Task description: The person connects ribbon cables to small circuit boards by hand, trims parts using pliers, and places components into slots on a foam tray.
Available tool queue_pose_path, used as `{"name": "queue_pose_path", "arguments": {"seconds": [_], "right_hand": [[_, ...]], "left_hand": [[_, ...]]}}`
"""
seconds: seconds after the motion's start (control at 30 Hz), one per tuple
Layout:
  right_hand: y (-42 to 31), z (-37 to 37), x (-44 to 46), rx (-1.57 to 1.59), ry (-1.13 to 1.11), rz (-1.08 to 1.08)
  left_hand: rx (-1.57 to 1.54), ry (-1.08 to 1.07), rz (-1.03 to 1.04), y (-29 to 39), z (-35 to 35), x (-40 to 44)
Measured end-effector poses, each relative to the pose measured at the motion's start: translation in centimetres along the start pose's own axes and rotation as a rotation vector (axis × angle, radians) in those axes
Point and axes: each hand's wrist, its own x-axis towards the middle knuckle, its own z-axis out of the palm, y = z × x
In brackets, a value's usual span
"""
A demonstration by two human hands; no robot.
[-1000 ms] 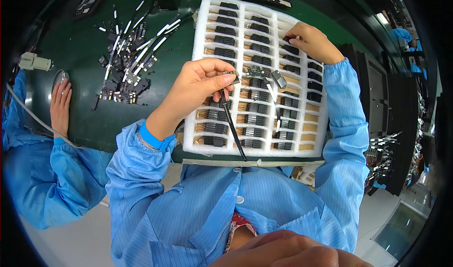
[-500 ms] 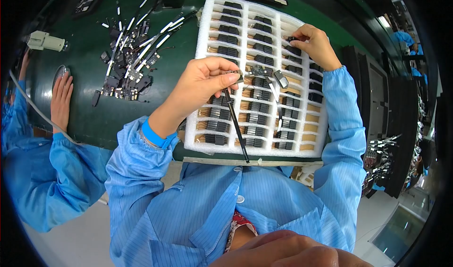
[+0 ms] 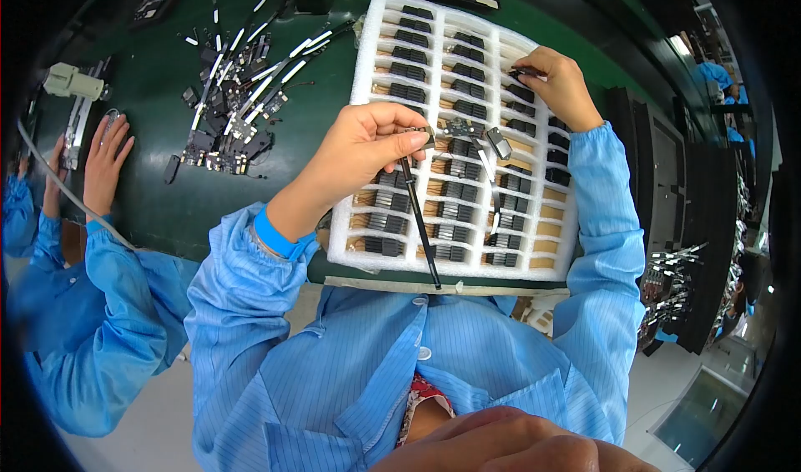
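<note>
My left hand (image 3: 371, 142), with a blue band at the wrist, pinches the edge of a small circuit board assembly (image 3: 464, 129) above the foam tray. A long black strip (image 3: 420, 226) hangs from it towards the front edge, and a small black block (image 3: 499, 143) and a white-and-black strip (image 3: 487, 166) dangle on its right. At the tray's upper right, the fingers of my right hand (image 3: 557, 88) are closed on a small black part (image 3: 526, 72). The white foam tray (image 3: 340, 232) holds rows of black parts in narrow slots; my hands and the board cover some.
A pile of circuit boards with black and white strips (image 3: 229, 109) lies on the green table (image 3: 317, 80), left of the tray. Further left is a co-worker's hand (image 3: 104, 167) beside a grey cable (image 3: 62, 190). A black rack (image 3: 667, 180) stands at right.
My right hand has shifted slightly, and the black part in its fingers shows more fully. My left hand stays almost still. The co-worker's hand has moved, and a long device now shows beside it.
</note>
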Motion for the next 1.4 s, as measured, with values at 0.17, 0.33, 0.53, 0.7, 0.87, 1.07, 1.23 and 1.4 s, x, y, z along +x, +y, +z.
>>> {"name": "queue_pose_path", "arguments": {"seconds": [0.17, 0.33, 0.53, 0.7, 0.87, 1.07, 1.23, 1.4], "right_hand": [[-0.2, -0.2, -0.1, 0.068, 0.028, 0.035], [-2.5, -0.8, -1.3, 0.612, 0.186, 0.196], [-7.9, -0.2, -3.7, 1.512, 0.01, 0.352], [-10.9, 0.6, -4.2, 1.744, -0.099, 0.434], [-11.6, 1.7, -4.5, 1.602, -0.072, 0.391], [-12.4, 1.4, -4.6, 1.283, -0.075, 0.267], [-13.0, 1.7, -4.9, 1.048, 0.006, 0.211], [-13.1, 2.1, -4.9, 0.971, 0.064, 0.146]], "left_hand": [[0.013, 0.008, 0.009, -0.2, 0.0, 0.1], [0.015, 0.02, 0.003, 0.1, 0.1, -0.1], [-0.041, 0.041, 0.007, 0.0, 0.3, -0.1], [-0.057, 0.027, -0.017, 0.2, 0.4, -0.3], [-0.051, -0.007, -0.026, 0.3, 0.5, -0.4], [-0.073, -0.046, -0.03, 0.2, 0.5, -0.4], [-0.088, -0.042, -0.033, 0.0, 0.6, -0.4], [-0.08, -0.041, -0.013, 0.0, 0.7, -0.3]]}}
